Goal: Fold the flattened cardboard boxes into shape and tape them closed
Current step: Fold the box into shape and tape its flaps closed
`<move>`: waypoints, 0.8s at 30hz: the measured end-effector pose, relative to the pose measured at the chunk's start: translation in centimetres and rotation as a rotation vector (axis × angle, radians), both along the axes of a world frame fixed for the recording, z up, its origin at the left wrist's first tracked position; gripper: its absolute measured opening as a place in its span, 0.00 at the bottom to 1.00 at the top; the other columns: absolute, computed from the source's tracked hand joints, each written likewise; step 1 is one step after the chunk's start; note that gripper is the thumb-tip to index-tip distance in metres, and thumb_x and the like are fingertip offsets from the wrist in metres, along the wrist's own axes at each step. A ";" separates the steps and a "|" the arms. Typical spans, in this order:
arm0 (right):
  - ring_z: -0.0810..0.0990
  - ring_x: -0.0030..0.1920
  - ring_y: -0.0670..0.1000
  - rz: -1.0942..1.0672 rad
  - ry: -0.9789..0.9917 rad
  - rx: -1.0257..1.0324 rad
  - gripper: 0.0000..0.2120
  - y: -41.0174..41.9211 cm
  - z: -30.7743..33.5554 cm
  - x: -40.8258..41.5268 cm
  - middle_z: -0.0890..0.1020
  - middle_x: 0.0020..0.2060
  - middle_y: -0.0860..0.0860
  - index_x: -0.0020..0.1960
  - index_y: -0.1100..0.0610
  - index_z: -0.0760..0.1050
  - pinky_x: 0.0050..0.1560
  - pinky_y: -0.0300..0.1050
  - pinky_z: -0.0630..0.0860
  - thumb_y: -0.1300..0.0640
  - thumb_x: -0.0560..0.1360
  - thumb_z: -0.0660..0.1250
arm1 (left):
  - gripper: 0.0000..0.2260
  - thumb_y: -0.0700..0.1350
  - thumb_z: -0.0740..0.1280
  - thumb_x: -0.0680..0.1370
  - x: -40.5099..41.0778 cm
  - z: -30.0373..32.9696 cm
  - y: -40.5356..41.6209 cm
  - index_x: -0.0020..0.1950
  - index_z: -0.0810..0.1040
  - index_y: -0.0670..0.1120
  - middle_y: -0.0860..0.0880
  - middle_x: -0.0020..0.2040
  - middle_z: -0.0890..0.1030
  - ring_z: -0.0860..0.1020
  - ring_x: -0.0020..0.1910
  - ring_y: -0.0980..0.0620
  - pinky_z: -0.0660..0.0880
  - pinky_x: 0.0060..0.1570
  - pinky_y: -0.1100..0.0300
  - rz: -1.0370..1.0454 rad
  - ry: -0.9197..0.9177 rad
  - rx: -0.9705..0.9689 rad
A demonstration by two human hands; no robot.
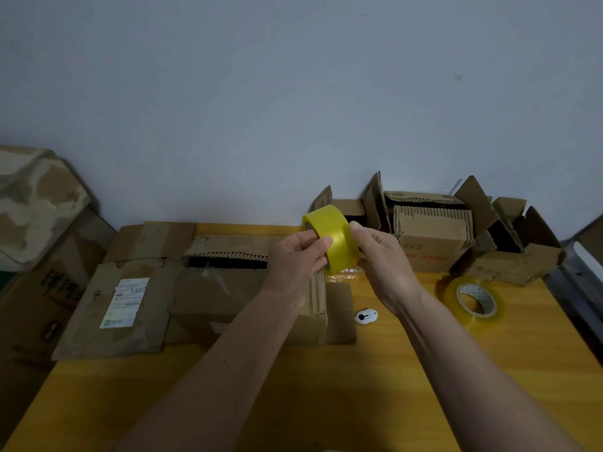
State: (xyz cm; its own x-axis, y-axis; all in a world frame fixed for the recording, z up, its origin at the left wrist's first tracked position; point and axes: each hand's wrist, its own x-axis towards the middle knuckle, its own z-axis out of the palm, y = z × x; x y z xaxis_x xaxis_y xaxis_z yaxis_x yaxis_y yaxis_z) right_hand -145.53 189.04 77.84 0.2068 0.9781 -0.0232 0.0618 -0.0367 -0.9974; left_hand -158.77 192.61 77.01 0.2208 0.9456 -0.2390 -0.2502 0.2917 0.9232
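Note:
A roll of yellow packing tape (336, 236) is held up above the table between both hands. My left hand (295, 259) grips its left side, thumb lying across the outer face. My right hand (380, 256) holds its right side, fingers curled behind the roll. Below them lies a large cardboard box (202, 298) with its flaps spread open on the yellow table (375, 386). A second, thinner tape roll (474, 303) lies flat on the table at the right.
A small white cutter (366, 316) rests on the table beside the box. Several opened cardboard boxes (434, 236) stand against the wall at the back right. More cardboard leans off the table's left side (42, 288).

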 end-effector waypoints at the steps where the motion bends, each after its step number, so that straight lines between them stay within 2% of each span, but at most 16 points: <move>1: 0.76 0.42 0.58 -0.028 0.025 -0.001 0.17 0.1 0.0 0.0 0.80 0.41 0.66 0.47 0.69 0.78 0.47 0.56 0.75 0.56 0.81 0.59 | 0.13 0.38 0.70 0.76 0.1 0.0 0.0 0.59 0.78 0.40 0.46 0.53 0.83 0.82 0.52 0.53 0.80 0.49 0.63 0.000 0.004 -0.001; 3: 0.79 0.45 0.59 -0.079 0.066 -0.027 0.13 0.2 0.0 0.1 0.82 0.46 0.66 0.51 0.66 0.81 0.53 0.60 0.76 0.58 0.80 0.61 | 0.12 0.38 0.71 0.75 0.2 -0.1 -0.2 0.59 0.79 0.41 0.46 0.54 0.82 0.82 0.52 0.53 0.80 0.48 0.64 0.008 0.006 -0.009; 5: 0.80 0.46 0.60 -0.058 0.138 -0.065 0.13 0.4 0.1 0.3 0.82 0.48 0.67 0.54 0.67 0.80 0.54 0.59 0.76 0.61 0.80 0.60 | 0.09 0.38 0.71 0.75 0.2 -0.1 -0.2 0.55 0.79 0.42 0.46 0.53 0.83 0.82 0.50 0.54 0.79 0.46 0.65 0.013 0.005 -0.017; 7: 0.81 0.48 0.58 -0.031 0.142 -0.075 0.12 0.3 0.3 0.6 0.83 0.48 0.63 0.56 0.65 0.79 0.54 0.57 0.78 0.61 0.80 0.60 | 0.08 0.38 0.71 0.75 0.1 0.0 -0.1 0.54 0.79 0.44 0.47 0.52 0.83 0.82 0.48 0.55 0.79 0.45 0.66 0.011 0.009 -0.021; 10: 0.82 0.50 0.49 -0.098 -0.132 0.045 0.12 0.1 0.5 0.9 0.84 0.45 0.52 0.60 0.57 0.78 0.55 0.46 0.78 0.64 0.77 0.65 | 0.09 0.39 0.70 0.76 -0.1 0.2 0.0 0.56 0.79 0.43 0.49 0.50 0.83 0.83 0.47 0.56 0.79 0.44 0.66 0.007 0.006 -0.022; 12: 0.82 0.47 0.47 -0.134 -0.301 0.122 0.14 0.0 0.6 0.9 0.84 0.42 0.51 0.59 0.55 0.78 0.53 0.44 0.78 0.65 0.75 0.68 | 0.13 0.39 0.70 0.76 -0.1 0.4 0.1 0.60 0.78 0.40 0.47 0.52 0.83 0.83 0.50 0.54 0.79 0.47 0.64 0.022 0.016 -0.009; 15: 0.82 0.45 0.47 -0.137 -0.384 0.170 0.09 -0.1 0.5 1.0 0.83 0.41 0.50 0.50 0.54 0.79 0.50 0.47 0.80 0.66 0.73 0.70 | 0.16 0.39 0.70 0.77 0.2 0.7 0.0 0.64 0.76 0.39 0.46 0.55 0.82 0.81 0.54 0.52 0.79 0.52 0.62 0.057 0.094 0.053; 19: 0.82 0.46 0.46 -0.096 -0.436 0.191 0.07 -0.1 0.5 1.5 0.83 0.42 0.49 0.49 0.56 0.81 0.48 0.47 0.81 0.64 0.73 0.71 | 0.17 0.40 0.68 0.78 0.4 1.2 -0.1 0.66 0.75 0.39 0.44 0.58 0.81 0.80 0.57 0.50 0.78 0.57 0.56 0.066 0.184 0.122; 21: 0.82 0.44 0.44 -0.081 -0.475 0.203 0.07 0.0 0.6 1.8 0.83 0.42 0.48 0.50 0.56 0.81 0.47 0.44 0.81 0.63 0.73 0.71 | 0.17 0.41 0.68 0.78 0.4 1.5 -0.2 0.66 0.75 0.39 0.44 0.58 0.81 0.80 0.56 0.50 0.77 0.58 0.55 0.082 0.216 0.144; 24: 0.81 0.42 0.40 -0.084 -0.573 0.228 0.05 -0.2 0.9 2.2 0.83 0.40 0.46 0.49 0.56 0.82 0.44 0.35 0.79 0.62 0.74 0.70 | 0.17 0.41 0.68 0.78 0.5 1.8 -0.3 0.66 0.75 0.39 0.45 0.57 0.81 0.80 0.55 0.51 0.78 0.56 0.56 0.109 0.238 0.159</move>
